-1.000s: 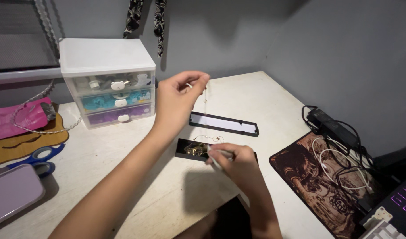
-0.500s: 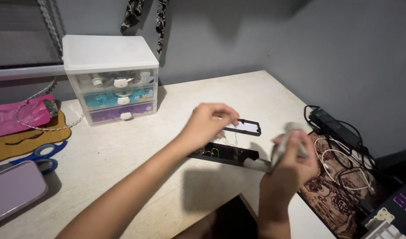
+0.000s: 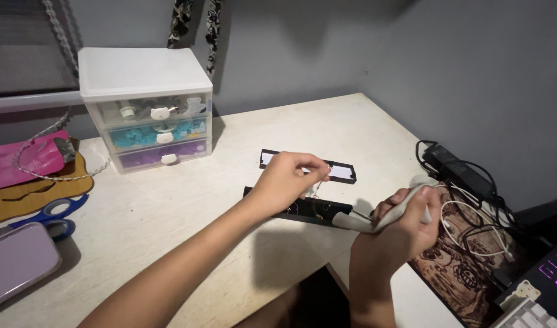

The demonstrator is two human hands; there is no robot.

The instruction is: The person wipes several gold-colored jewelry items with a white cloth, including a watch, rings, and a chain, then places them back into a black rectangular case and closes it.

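Note:
My left hand (image 3: 288, 180) hovers over a long black tray (image 3: 302, 209) on the desk and pinches a thin chain (image 3: 318, 185) that hangs down into it. To the right, my right hand (image 3: 403, 225) is closed around a pale grey cloth (image 3: 375, 220) whose end droops toward the tray's right end. Beyond the tray lies its black-rimmed lid (image 3: 342, 172) with a white inside, flat on the desk.
A small white drawer unit (image 3: 148, 109) stands at the back left. Blue scissors (image 3: 54, 215), a lilac case (image 3: 17, 267) and a pink pouch (image 3: 20, 161) lie at the left. Cables and a black power brick (image 3: 466, 176) sit on a patterned mat (image 3: 466, 273) at the right, near a keyboard (image 3: 533, 304).
My left hand came down from high above the desk to the tray with the chain. My right hand moved from the tray out to the right and now grips the cloth.

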